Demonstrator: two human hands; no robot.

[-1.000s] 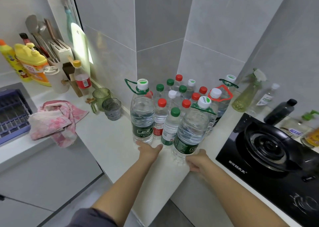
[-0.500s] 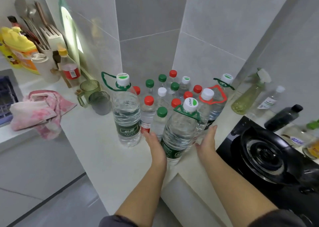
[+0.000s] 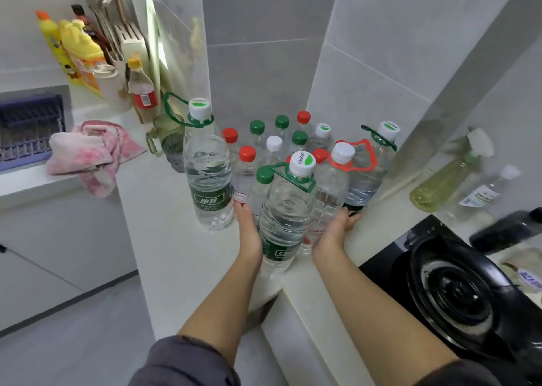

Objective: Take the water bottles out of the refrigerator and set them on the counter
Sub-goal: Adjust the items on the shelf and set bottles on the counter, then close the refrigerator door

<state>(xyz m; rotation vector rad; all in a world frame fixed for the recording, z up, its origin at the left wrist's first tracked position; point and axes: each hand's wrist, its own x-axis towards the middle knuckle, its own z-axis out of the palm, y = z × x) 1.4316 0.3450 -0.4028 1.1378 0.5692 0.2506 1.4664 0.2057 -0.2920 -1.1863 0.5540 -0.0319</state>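
A cluster of clear water bottles stands in the corner of the white counter [image 3: 176, 239]. Several small ones [image 3: 274, 148] with red, green and white caps fill the back. A big green-labelled bottle [image 3: 284, 218] stands at the front, another big bottle [image 3: 208, 180] to its left. A red-handled bottle [image 3: 334, 186] and a green-handled bottle [image 3: 369, 174] stand to its right. My left hand [image 3: 247, 227] lies flat along the front bottle's left side, fingers straight. My right hand [image 3: 337, 227] reaches past its right side, with the fingertips at the base of the green-handled bottle.
A black gas stove [image 3: 457, 291] sits at the right, with a spray bottle [image 3: 445, 180] and a dark bottle [image 3: 507, 230] behind it. Left of the bottles are a green cup [image 3: 164, 130], a pink towel [image 3: 88, 154], a dish rack [image 3: 29, 127] and yellow detergent [image 3: 82, 54].
Both hands have moved forward from the counter's front edge and now flank the front big bottle. The view has come closer to the bottles.
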